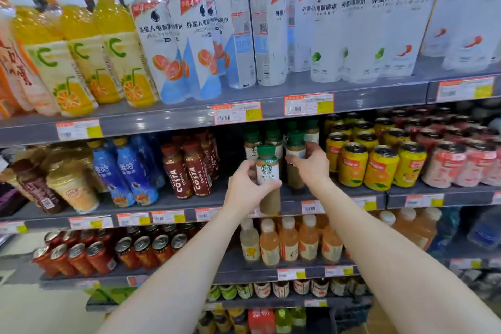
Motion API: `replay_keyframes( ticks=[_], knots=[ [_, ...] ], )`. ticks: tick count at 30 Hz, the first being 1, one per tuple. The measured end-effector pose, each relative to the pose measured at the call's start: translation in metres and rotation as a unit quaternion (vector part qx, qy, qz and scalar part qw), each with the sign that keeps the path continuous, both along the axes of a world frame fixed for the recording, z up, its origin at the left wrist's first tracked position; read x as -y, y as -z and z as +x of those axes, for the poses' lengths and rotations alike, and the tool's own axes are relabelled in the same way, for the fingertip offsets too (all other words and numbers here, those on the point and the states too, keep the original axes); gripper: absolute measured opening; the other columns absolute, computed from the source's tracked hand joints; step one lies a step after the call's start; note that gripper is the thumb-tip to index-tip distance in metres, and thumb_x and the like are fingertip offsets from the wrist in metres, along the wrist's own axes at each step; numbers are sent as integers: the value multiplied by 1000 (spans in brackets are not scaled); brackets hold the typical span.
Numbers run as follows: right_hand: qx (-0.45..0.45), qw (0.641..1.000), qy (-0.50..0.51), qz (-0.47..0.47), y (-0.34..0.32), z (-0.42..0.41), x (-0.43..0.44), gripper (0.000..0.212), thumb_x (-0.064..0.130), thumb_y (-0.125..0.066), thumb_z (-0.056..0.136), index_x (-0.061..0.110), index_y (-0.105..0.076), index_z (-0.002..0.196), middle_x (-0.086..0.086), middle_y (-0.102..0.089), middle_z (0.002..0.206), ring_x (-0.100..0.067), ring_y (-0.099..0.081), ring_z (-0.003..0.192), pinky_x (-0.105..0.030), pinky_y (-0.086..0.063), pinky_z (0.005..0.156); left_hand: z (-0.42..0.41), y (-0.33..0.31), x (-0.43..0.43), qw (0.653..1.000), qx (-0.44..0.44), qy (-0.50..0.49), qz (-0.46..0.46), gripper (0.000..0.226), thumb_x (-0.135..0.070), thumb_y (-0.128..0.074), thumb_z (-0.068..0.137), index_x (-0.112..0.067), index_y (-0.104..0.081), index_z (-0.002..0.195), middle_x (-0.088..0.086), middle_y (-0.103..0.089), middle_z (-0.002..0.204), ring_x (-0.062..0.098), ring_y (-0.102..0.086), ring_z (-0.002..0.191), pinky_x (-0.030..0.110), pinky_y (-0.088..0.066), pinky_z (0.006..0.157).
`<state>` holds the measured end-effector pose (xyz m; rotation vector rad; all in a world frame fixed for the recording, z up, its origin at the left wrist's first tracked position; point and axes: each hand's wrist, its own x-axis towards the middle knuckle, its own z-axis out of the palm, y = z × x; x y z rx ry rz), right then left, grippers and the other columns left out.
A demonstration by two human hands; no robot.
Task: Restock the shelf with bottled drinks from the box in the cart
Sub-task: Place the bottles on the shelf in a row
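Note:
My left hand [245, 187] grips a green-capped latte bottle [267, 165] by its label, just in front of the middle shelf [189, 199]. My right hand [311, 163] holds a second latte bottle [296, 149] that stands on the shelf beside it. Behind them stand more green-capped latte bottles [253, 141] in the same slot. The box and the cart are out of view.
Brown Costa coffee bottles [193, 171] stand left of the latte slot, with a dark gap between them. Yellow orange-drink cans [379, 165] stand to the right. Large electrolyte water bottles [244, 35] fill the shelf above; juice bottles [288, 241] and red cans [78, 255] fill the one below.

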<state>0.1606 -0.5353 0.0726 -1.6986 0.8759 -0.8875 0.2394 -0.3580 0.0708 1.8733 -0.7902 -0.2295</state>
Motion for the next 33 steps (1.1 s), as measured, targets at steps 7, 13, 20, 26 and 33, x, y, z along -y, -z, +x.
replay_keyframes(
  ticks=[7,13,20,26,33],
  knots=[
    [-1,999,14,-35,12,22,13,58,32,-82,79,18,-60,131,-6,-70,122,-26,-65,111,-35,-51,91,18,1,7,1000,12,25,2,65,-45,-91,69,-31,-59,124,-14,-72,103,-2,-70,88,25,-61,78],
    [-4,999,6,-53,17,28,19,59,33,-81,82,19,-58,135,-3,-69,124,-20,-64,113,-28,-47,91,25,3,19,999,-2,37,-10,69,-46,-92,65,-29,-62,124,-12,-74,101,-1,-71,89,28,-61,79],
    [-2,999,4,-35,18,35,21,57,29,-80,83,19,-57,134,-3,-69,125,-20,-64,113,-28,-48,90,30,2,24,999,-20,41,-25,59,-41,-95,66,-31,-64,116,-11,-76,102,-1,-71,92,30,-61,83],
    [37,996,78,-20,28,23,12,40,23,-68,82,8,-61,117,-7,-68,110,-28,-63,104,-44,-54,92,25,-2,42,998,-22,48,-31,66,-44,-94,62,-27,-65,118,-11,-74,104,3,-71,96,36,-61,88],
    [58,991,-112,-41,33,-29,7,55,-6,-57,84,23,-62,131,7,-68,123,-7,-63,114,-29,-52,95,-2,-8,81,997,-9,66,-35,62,-34,-92,72,-26,-65,127,-11,-72,114,5,-66,103,27,-54,90]
  ],
)
